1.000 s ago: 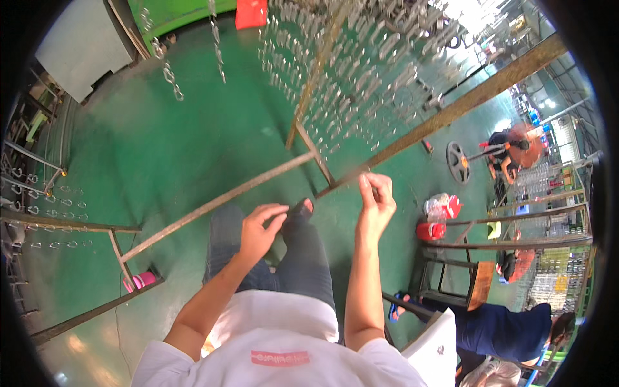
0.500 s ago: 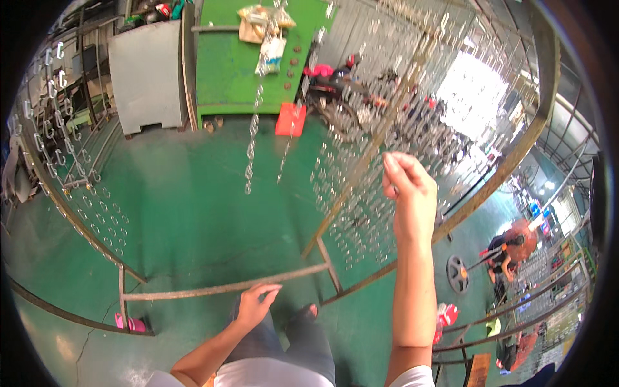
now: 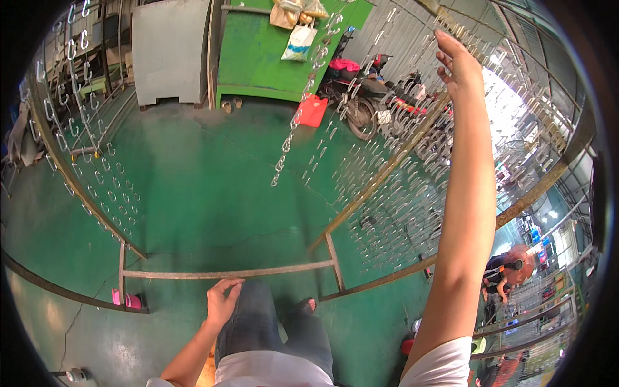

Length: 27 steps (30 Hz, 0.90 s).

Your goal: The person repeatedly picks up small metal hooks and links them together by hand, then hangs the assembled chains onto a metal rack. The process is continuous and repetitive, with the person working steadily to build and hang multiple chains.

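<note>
Far left: rows of metal hooks (image 3: pixel 97 155) hanging off a slanted frame above the green floor (image 3: pixel 193 193). Near the middle: left hand (image 3: pixel 222 302) low by the knee, just under the horizontal metal bar (image 3: pixel 225 273), fingers loosely curled, gripping nothing. Centre, farther off: a loose chain of links (image 3: pixel 290 138) dangling. Right: right hand (image 3: pixel 459 61) stretched high into the hanging hooks (image 3: pixel 412 148) on the rack, fingers half open at the top rail; impossible to tell whether a hook is pinched. Best done by steadying the body, keeping the raised wrist firm, taking one hook alone without swinging its neighbours, and minding the bar near the foot.
</note>
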Tool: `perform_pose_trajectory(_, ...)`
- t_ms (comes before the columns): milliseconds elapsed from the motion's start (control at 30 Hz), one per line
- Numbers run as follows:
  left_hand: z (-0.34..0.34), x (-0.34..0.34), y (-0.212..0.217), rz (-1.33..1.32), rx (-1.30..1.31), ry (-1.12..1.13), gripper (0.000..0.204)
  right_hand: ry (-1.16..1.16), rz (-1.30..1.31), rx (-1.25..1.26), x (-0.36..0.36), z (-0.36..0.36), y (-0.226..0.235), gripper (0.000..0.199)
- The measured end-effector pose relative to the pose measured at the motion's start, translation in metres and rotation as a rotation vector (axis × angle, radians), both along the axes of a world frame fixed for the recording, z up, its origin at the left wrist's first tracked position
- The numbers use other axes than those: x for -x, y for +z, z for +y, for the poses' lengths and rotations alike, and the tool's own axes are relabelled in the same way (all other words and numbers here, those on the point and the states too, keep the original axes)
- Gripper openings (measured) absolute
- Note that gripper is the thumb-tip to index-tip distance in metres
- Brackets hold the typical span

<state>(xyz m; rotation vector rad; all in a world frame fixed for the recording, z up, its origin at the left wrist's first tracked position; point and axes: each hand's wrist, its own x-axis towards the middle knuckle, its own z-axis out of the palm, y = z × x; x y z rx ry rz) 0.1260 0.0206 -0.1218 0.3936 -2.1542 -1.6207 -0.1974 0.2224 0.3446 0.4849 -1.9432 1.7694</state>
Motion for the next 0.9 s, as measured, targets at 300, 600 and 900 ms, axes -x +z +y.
perform_pose_trajectory(300,0.001,0.025,-0.001,0.027,0.032,-0.045,0.014,-0.067,-0.025,0.099,0.022,-0.006,0.008,0.017)
perform_pose_trajectory(600,0.005,0.03,0.0,-0.001,-0.046,-0.045,0.013,-0.076,0.077,0.09,0.04,-0.02,0.058,0.021)
perform_pose_trajectory(900,-0.006,0.025,-0.003,0.013,-0.035,0.013,0.013,-0.081,0.09,0.104,0.064,-0.044,0.093,0.017)
